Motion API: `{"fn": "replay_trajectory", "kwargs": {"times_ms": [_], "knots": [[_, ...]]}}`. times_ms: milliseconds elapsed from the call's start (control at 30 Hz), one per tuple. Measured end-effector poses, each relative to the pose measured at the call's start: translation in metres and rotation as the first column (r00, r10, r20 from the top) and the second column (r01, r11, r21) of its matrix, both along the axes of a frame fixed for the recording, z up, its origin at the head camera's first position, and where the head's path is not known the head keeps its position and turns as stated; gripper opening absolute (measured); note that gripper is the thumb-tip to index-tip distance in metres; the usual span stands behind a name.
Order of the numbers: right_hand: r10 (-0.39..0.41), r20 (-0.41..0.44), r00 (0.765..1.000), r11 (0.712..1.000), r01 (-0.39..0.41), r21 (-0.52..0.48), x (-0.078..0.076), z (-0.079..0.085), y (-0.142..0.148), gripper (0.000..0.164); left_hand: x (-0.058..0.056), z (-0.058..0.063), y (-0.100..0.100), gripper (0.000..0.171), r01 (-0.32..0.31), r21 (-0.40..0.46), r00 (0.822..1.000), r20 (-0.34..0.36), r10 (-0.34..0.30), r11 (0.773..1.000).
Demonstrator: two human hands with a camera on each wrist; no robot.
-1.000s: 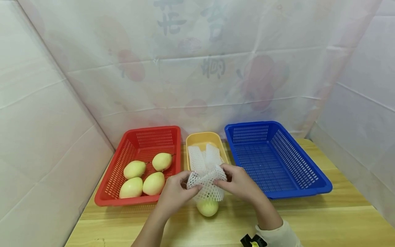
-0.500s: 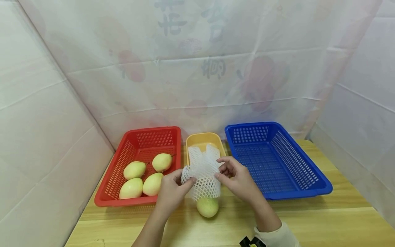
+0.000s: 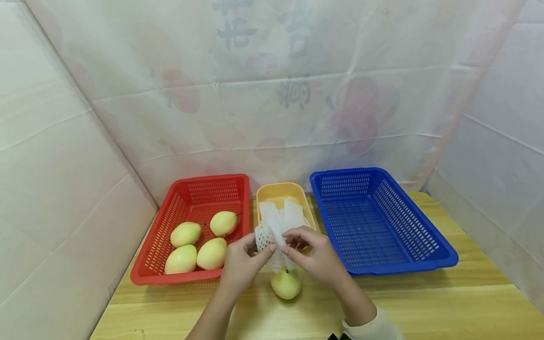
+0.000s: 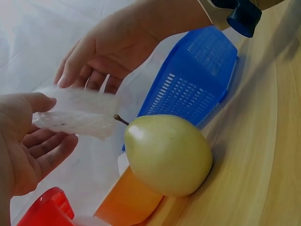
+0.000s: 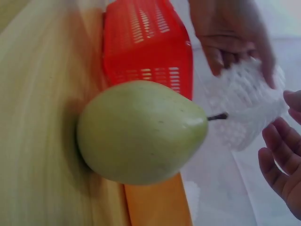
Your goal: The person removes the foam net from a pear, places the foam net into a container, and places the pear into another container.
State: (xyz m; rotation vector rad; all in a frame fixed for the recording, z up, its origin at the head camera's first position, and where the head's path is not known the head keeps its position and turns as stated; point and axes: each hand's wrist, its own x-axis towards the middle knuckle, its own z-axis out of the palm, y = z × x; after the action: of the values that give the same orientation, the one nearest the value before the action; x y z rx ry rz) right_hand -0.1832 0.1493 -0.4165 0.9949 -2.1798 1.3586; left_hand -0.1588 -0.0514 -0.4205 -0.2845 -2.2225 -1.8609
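Observation:
A white foam fruit net (image 3: pixel 264 234) is stretched between my two hands, above a pale yellow-green pear (image 3: pixel 285 285) standing stem up on the table. My left hand (image 3: pixel 240 263) pinches the net's left side between thumb and fingers. The opposite side is pinched by my right hand (image 3: pixel 316 257). In the left wrist view, the net (image 4: pixel 77 110) is flattened and held just off the pear's stem. The right wrist view has the bare pear (image 5: pixel 141 132) up close, with the net (image 5: pixel 244 101) beyond its stem.
A red basket (image 3: pixel 191 277) on the left holds several pears (image 3: pixel 185 233). Behind the hands stands a small yellow container (image 3: pixel 278 189) with more white foam nets (image 3: pixel 293 212). To the right is a blue basket (image 3: pixel 384 222) on the wooden table (image 3: pixel 425 307).
The net was spread wide over the pear's top; now it is narrower and lifted off, baring the stem. My right hand has moved left, toward my left hand. The pear stays put.

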Motion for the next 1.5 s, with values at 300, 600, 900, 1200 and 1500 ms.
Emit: {"fn": "replay_trajectory", "kwargs": {"times_ms": [300, 600, 900, 1200, 1500], "knots": [[-0.057, -0.145, 0.988, 0.989, 0.075, 0.126, 0.0, -0.003, -0.011, 0.044, 0.004, 0.001, 0.003, 0.042, 0.188, 0.122, 0.982, 0.015, -0.191, 0.975], [-0.217, -0.159, 0.963, 0.973, 0.226, 0.043, -0.023, 0.005, -0.007, 0.024, 0.001, -0.007, 0.007, 0.061, 0.241, -0.121, 0.97, 0.032, -0.239, 0.963], [-0.451, -0.026, 0.892, 0.892, 0.452, 0.019, -0.052, 0.007, -0.016, 0.019, 0.002, -0.027, 0.02, 0.088, 0.264, -0.499, 0.964, 0.143, -0.222, 0.825], [-0.539, 0.076, 0.839, 0.842, 0.534, 0.075, -0.08, -0.018, -0.029, 0.01, -0.004, -0.04, 0.027, 0.066, 0.254, -0.611, 0.967, 0.138, -0.215, 0.75], [-0.62, -0.019, 0.785, 0.757, 0.604, 0.247, -0.104, -0.038, -0.036, 0.009, -0.006, -0.04, 0.025, 0.064, 0.255, -0.62, 0.966, 0.13, -0.223, 0.742]]}}
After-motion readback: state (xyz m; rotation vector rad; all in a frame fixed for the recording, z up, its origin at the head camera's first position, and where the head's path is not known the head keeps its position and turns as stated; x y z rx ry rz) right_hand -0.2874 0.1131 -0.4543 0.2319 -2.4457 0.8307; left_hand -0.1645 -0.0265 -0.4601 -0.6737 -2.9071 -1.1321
